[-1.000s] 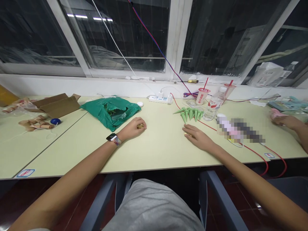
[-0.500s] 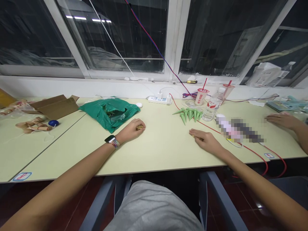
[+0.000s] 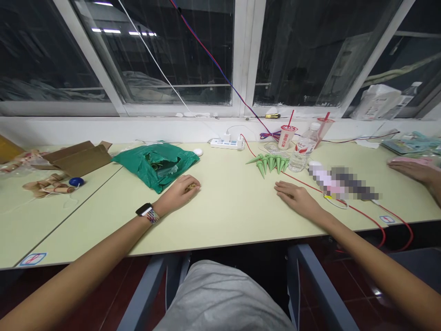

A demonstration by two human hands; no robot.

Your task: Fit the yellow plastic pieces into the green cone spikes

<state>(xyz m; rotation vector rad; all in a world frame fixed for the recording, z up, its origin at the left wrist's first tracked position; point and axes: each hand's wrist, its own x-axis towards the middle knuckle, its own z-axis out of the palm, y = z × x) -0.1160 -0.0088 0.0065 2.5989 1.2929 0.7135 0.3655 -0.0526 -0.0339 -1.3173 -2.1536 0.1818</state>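
Observation:
My left hand [image 3: 178,193] rests on the pale green table [image 3: 227,211], fingers curled around a small yellowish thing I cannot make out. A dark watch and a beaded band sit on its wrist. Just behind it lies a crumpled green plastic bag [image 3: 156,162]. My right hand [image 3: 296,197] lies palm down on the table with fingers stretched flat, over something small I cannot name. A fan of several green paper cones [image 3: 270,163] lies a short way beyond it, and a red cable [image 3: 358,212] runs past it.
A power strip [image 3: 227,144], a drink cup with a straw [image 3: 285,136] and a water bottle [image 3: 301,149] stand at the back. An open cardboard box [image 3: 77,156] and brown rolls [image 3: 48,187] lie left. Another person's hand [image 3: 413,170] rests at the far right.
My left hand has slid a little toward me and left with its fingers still curled. My right hand has shifted slightly right and stays flat. The other person's hand moved further right.

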